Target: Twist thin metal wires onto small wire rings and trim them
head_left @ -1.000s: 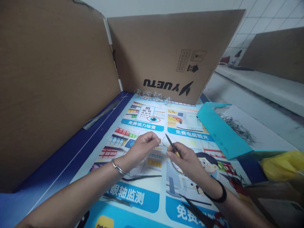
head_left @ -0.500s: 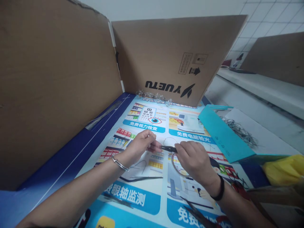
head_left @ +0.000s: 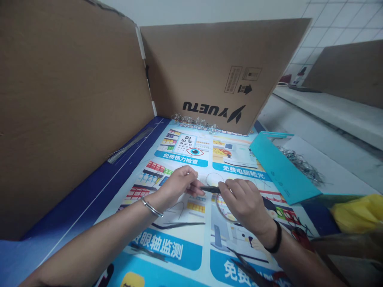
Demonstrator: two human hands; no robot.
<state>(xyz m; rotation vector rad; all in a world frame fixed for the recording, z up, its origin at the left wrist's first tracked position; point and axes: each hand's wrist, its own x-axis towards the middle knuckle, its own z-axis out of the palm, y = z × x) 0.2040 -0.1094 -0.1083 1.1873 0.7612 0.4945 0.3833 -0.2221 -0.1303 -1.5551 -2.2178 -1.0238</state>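
Gripping the black pointed tool (head_left: 211,189), the right hand (head_left: 243,201) is folded firmly around the rear end, which it hides. The tool is the reference for all positions. Its long axis runs crosswise between the hands, with the narrow tip directed at the left hand (head_left: 179,184). The right hand is nearer, being in full contact; the left hand is at the tip end, its thumb and fingers partly curled. Whether the tip meets those fingers, or whether a fine strand is pinched there, cannot be told. A thin brownish ring (head_left: 221,212) is on the near side of the tool, beside the right hand. A teal folder (head_left: 278,171) is located beyond the tool to the right, a wire tangle (head_left: 302,165) behind its front panel. A dark-bladed tool (head_left: 251,272) lies well to the near side.
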